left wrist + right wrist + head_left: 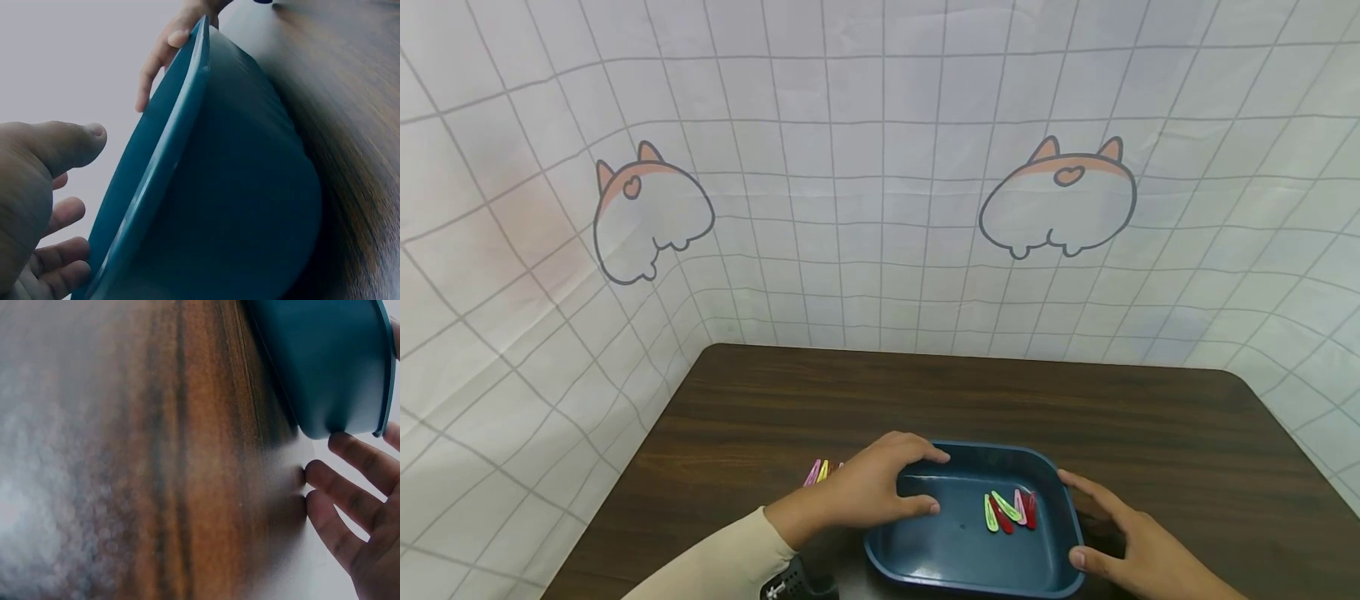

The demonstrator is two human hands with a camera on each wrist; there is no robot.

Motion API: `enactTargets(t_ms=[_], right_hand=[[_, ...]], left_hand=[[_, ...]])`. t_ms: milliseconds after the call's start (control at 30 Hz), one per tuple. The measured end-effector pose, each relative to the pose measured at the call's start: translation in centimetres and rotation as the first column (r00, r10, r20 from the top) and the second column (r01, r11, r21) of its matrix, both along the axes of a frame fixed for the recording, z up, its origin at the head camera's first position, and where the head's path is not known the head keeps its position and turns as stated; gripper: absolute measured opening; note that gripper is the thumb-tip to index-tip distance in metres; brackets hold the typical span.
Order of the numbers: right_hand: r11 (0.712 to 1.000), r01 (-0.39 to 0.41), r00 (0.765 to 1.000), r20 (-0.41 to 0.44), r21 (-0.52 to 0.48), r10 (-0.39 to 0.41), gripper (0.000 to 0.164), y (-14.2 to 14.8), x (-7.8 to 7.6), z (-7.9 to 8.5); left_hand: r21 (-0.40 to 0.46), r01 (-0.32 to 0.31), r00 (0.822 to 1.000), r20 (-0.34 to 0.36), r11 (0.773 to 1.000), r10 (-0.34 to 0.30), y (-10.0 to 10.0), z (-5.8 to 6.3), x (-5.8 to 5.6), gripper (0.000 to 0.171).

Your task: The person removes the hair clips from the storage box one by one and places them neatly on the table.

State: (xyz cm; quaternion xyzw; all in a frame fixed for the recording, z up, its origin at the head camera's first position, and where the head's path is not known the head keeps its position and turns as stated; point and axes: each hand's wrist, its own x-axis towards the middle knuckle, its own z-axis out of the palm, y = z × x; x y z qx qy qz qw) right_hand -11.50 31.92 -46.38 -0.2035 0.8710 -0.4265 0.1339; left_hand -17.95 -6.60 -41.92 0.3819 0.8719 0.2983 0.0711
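Note:
A dark blue plastic tray [942,546] stands on the table, with several snap hair clips [991,513] in green, red and pink in its right half. My left hand [880,482] reaches over the tray's left side, thumb and fingers spread, nothing between them. In the left wrist view its lower fingertips [76,275] come right at the rim. At the right side, my right hand [1127,546] has its thumb and forefinger against the rim, fingers extended. The right wrist view shows its other fingers [337,528] beside the tray's outer wall.
More hair clips [820,472], pink and yellow among them, lie left of the tray, partly hidden behind the left forearm. A dark strap-like object [797,581] shows under the left sleeve. Dark wood table [925,392]; a white gridded curtain [880,208] hangs behind it.

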Motion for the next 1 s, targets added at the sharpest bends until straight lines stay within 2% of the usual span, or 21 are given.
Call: enactTargets(t_ms=[233, 700, 1000], right_hand=[[1.0, 0.004, 1.0, -0.004, 0.026, -0.004, 0.076, 0.0, -0.1, 0.0], [1.0, -0.002, 1.0, 0.013, 0.022, 0.001, 0.077, 0.1, -0.4, -0.1], [1.0, 0.003, 1.0, 0.027, 0.02, -0.003, 0.077, 0.0, -0.5, -0.1]], left_hand=[[-0.027, 0.019, 1.0, -0.001, 0.999, -0.019, 1.2, -0.2, 0.0, 0.053], [-0.076, -0.021, 0.999, 0.027, 0.997, 0.023, 3.5, -0.7, 0.0, 0.054], [-0.08, 0.005, 0.999, 0.04, 0.997, -0.002, 4.7, -1.5, 0.2, 0.053]])
